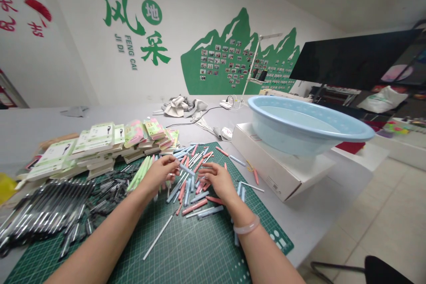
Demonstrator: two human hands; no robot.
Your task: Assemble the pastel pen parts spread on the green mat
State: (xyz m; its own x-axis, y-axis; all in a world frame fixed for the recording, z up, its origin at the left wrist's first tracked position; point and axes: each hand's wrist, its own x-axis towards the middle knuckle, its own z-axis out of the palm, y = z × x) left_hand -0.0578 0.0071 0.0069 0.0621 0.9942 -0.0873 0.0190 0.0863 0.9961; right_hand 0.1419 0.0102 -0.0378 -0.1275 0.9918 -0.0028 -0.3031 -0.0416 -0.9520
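My left hand [163, 171] pinches a light-blue pen barrel [187, 169] above the pile of pen parts. The barrel points across toward my right hand [217, 179], whose fingers are curved but apart, close to the barrel's far end. I see nothing held in it. Below both hands, loose blue and pink barrels [195, 207] and white refills [159, 236] lie scattered on a green cutting mat [133, 259]. Light-green pen parts [142, 171] lie beside my left hand, partly behind it. More blue pieces [242, 193] lie under and beside my right wrist.
Black-and-clear pens [46, 211] are heaped at the left, before stacked small boxes [100, 136]. A blue basin [309, 120] stands on a white box [262, 164] at the right. Cloths [178, 106] and a cable lie at the back; a black chair [382, 270] is at lower right.
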